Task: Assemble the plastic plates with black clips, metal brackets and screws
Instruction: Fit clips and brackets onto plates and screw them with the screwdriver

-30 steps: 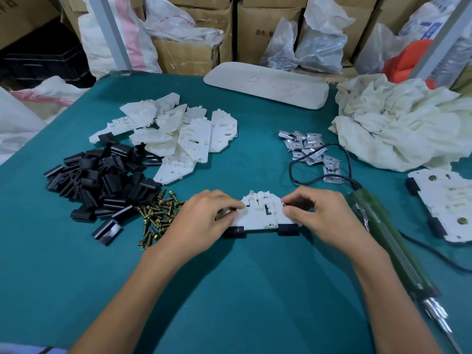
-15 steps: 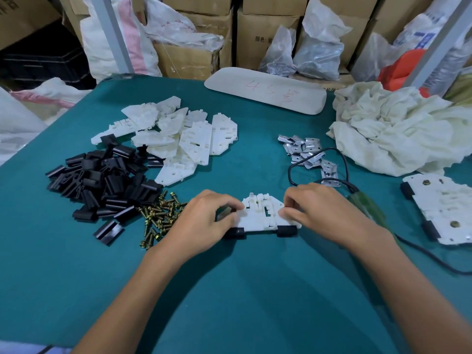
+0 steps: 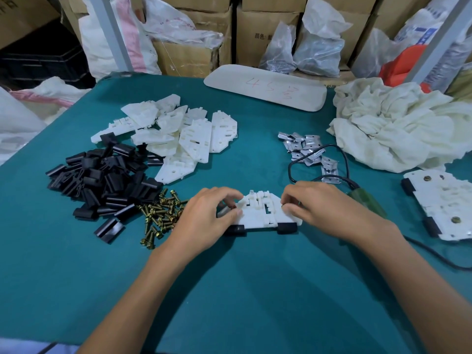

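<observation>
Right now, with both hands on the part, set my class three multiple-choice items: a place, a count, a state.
1. Where do the brass screws lie?
A. beside the pile of black clips, left of the left hand
B. on the white cloth
C. on the finished plate

2. How many black clips sit on the near edge of the white plastic plate being assembled?
A. one
B. two
C. four

3. What state is the green electric screwdriver in?
A. gripped and driving
B. lying unheld on the teal table
C. hanging from a hook

Key: 1 A, the screws lie next to the clip pile. 2 B, one at each near corner. 3 B, the right hand pinches the plate instead.
</observation>
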Demonstrator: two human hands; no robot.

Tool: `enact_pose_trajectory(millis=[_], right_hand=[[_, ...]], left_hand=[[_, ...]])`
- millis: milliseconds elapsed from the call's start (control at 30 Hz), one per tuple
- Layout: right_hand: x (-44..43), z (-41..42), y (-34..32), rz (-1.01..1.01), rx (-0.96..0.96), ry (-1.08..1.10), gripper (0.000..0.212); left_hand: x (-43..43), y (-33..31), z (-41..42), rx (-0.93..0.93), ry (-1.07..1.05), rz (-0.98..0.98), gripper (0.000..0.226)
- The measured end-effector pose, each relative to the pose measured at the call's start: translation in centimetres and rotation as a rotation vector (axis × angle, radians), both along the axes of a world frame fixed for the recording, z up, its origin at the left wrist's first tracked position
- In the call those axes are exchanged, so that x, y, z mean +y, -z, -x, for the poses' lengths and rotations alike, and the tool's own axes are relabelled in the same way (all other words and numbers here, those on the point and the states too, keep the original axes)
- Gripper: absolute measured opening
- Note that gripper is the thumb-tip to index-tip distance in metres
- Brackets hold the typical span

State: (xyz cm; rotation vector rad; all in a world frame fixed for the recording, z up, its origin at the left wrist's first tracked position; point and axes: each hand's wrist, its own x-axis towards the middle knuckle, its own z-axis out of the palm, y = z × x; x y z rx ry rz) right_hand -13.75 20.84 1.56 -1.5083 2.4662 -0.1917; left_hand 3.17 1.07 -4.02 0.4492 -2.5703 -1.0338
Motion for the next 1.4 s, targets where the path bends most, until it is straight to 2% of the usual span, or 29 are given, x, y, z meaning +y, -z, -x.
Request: enact_pose_trajectory(millis=[167, 200, 267, 333, 367, 467, 533, 633, 700, 767, 800, 833, 867, 900, 933, 1000, 1100, 1400], right_hand=[[-0.4, -0.5, -0.4, -0.136, 0.145, 0.041, 0.041], [0.1, -0.5, -0.7, -0.096, 0.111, 0.078, 0.044], [2.3, -0.3, -1.3, 0.067, 0.047, 0.191, 0.045], [5.8, 0.1, -1.6, 0.204, 0.093, 0.335, 0.046], [7.8, 0.1, -1.6, 0.218, 0.125, 0.427, 0.051], [12.3, -1.0, -0.4, 0.020, 0.056, 0.698, 0.078], [13.3, -1.8, 0.9, -0.099, -0.031, 0.770, 0.084], [13.5, -1.7, 1.7, 0.019, -0.088, 0.871, 0.079], [13.8, -1.5, 1.3, 0.245, -0.310, 0.980, 0.065], [14.1, -1.4, 1.4, 0.544, -0.705, 1.026, 0.051], [14.0, -1.5, 1.7, 0.675, -0.904, 1.024, 0.044], [13.7, -1.8, 1.9, 0.804, -1.102, 1.003, 0.038], [13.2, -2.1, 2.0, 0.922, -1.290, 0.965, 0.040], [12.6, -2.4, 2.0, 1.024, -1.459, 0.910, 0.042], [11.9, -2.8, 1.8, 1.110, -1.588, 0.845, 0.043], [10.4, -3.4, 1.3, 1.233, -1.724, 0.732, 0.051], [7.5, -3.7, 0.6, 1.337, -1.685, 0.726, 0.040], [0.0, -2.0, -3.0, 1.568, -1.157, 0.638, 0.039]], left_hand=[[-0.2, -0.4, -0.3, -0.033, 0.043, 0.002, 0.037], [-0.2, -0.5, -0.4, -0.023, 0.051, 0.008, 0.039], [-0.2, -0.8, -0.3, 0.040, 0.041, -0.011, 0.028], [0.0, -1.2, 0.1, 0.105, 0.029, -0.030, 0.012], [0.2, -1.3, 0.4, 0.121, 0.025, -0.037, 0.012], [1.0, -1.3, 1.3, 0.157, 0.019, -0.058, 0.023], [1.5, -1.0, 1.8, 0.178, 0.000, -0.067, 0.032], [1.9, -0.3, 2.0, 0.191, -0.007, -0.031, 0.042], [2.1, 0.0, 2.0, 0.190, 0.016, -0.025, 0.039], [2.2, 0.4, 2.0, 0.125, 0.040, -0.056, 0.031], [2.3, 0.6, 2.0, 0.046, 0.069, -0.044, 0.041], [2.4, 0.8, 2.0, -0.036, 0.107, -0.003, 0.063], [2.5, 1.1, 2.1, -0.100, 0.134, 0.052, 0.082], [2.5, 1.3, 2.2, -0.130, 0.143, 0.109, 0.091], [2.6, 1.4, 2.3, -0.126, 0.141, 0.150, 0.092], [2.5, 1.6, 2.4, -0.100, 0.118, 0.155, 0.089], [2.2, 1.5, 2.3, -0.099, 0.129, 0.130, 0.090], [2.1, 1.4, 1.8, -0.090, 0.146, 0.129, 0.092]])
